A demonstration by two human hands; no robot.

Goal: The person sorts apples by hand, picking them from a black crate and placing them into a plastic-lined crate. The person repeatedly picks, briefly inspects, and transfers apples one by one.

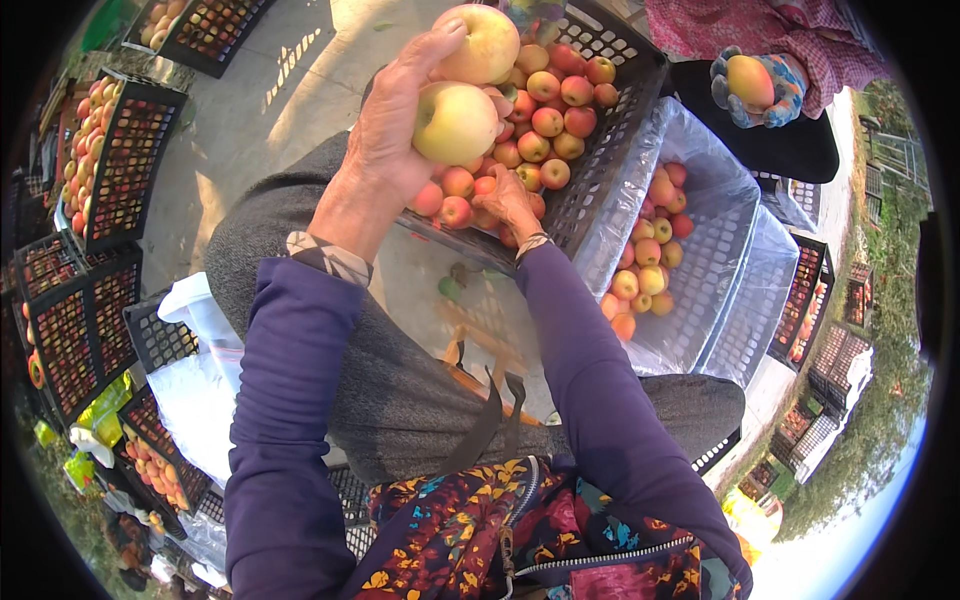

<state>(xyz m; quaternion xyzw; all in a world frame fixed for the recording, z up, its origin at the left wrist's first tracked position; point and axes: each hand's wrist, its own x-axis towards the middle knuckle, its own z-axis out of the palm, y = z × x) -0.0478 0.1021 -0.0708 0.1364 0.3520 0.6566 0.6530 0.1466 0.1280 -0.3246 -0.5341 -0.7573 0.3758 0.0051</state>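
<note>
My left hand [382, 127] is raised above a black plastic crate and holds two pale yellow apples, an upper apple [484, 45] and a lower apple [455, 122]. Below it, my right hand [514, 202] reaches among the red-yellow apples [547, 120] in the black crate [622, 112]. Its thumb and fingers sit around a small reddish apple [484, 186] still in the pile; the fingertips are partly hidden. Close by on the right stands a crate lined with clear plastic film [697, 187], partly filled with smaller apples [647, 251].
A co-worker's gloved hand [799, 82] holds an apple [750, 81] at upper right. Another patterned glove [532, 9] shows at the top crate edge. Filled crates [131, 161] stand along the left. White plastic bags [199, 397] lie by my left leg. A wooden stool [476, 352] is below.
</note>
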